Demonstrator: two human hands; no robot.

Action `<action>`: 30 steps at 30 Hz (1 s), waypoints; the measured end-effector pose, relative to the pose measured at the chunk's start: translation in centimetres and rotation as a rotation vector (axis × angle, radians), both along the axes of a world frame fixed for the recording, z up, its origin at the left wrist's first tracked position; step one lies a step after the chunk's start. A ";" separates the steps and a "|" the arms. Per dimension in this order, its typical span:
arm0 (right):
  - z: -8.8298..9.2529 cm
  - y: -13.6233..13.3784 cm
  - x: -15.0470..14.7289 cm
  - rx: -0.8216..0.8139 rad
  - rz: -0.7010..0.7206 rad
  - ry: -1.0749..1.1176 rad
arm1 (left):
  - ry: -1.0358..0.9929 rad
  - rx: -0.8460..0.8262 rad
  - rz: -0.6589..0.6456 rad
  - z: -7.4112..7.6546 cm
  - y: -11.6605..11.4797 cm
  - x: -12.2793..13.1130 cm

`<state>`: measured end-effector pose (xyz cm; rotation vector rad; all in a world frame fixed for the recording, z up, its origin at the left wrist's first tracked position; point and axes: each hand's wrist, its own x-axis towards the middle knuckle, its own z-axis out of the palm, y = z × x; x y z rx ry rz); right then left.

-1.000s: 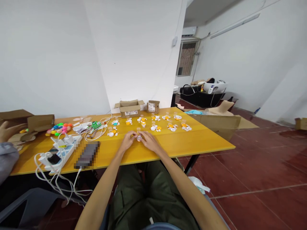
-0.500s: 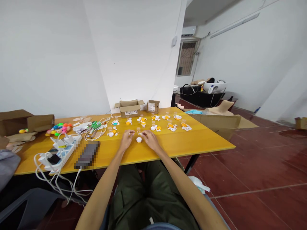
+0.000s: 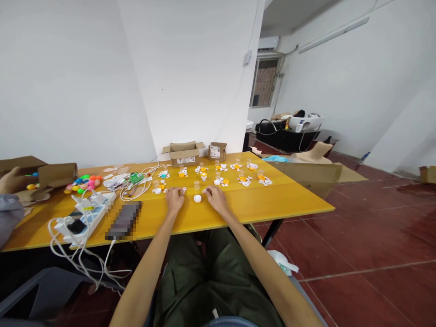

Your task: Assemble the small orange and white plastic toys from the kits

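Observation:
My left hand [image 3: 175,199] and my right hand [image 3: 215,198] rest on the yellow table [image 3: 259,202], apart from each other. Between them lies a small white round cap [image 3: 197,198], touched by neither hand. Just beyond it stands a small clear cup [image 3: 196,185]. The left fingertips lie beside tiny white pieces [image 3: 184,190]; the right fingertips lie near another small white piece [image 3: 205,191]. I cannot tell whether either hand pinches a piece. Rows of small white-and-orange part sets [image 3: 221,175] lie farther back.
Two small cardboard boxes [image 3: 185,153] stand at the table's far edge. A power strip with chargers and cables [image 3: 86,213] and a dark phone [image 3: 123,220] lie at left. Coloured toys [image 3: 83,183] and another person's hand [image 3: 12,180] are at far left.
My hands held the white cap together a second ago; they have let it go and drawn apart, leaving it on the table. The other person's hand has come back into view at far left.

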<state>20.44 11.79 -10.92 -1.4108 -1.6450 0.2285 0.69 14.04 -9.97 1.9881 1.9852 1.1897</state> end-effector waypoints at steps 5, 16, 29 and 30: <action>0.2 -0.1 0.0 0.015 0.012 0.031 | -0.001 0.002 -0.053 -0.2 0.1 -0.2; 0.3 -0.3 -0.1 0.043 0.059 0.073 | -0.056 0.042 -0.218 -0.4 0.3 0.2; 0.0 -0.1 0.4 0.039 0.077 0.108 | 0.071 0.045 -0.412 -0.4 -0.1 0.9; 0.0 -0.1 0.4 0.039 0.079 0.115 | 0.067 0.044 -0.415 -0.3 -0.2 0.9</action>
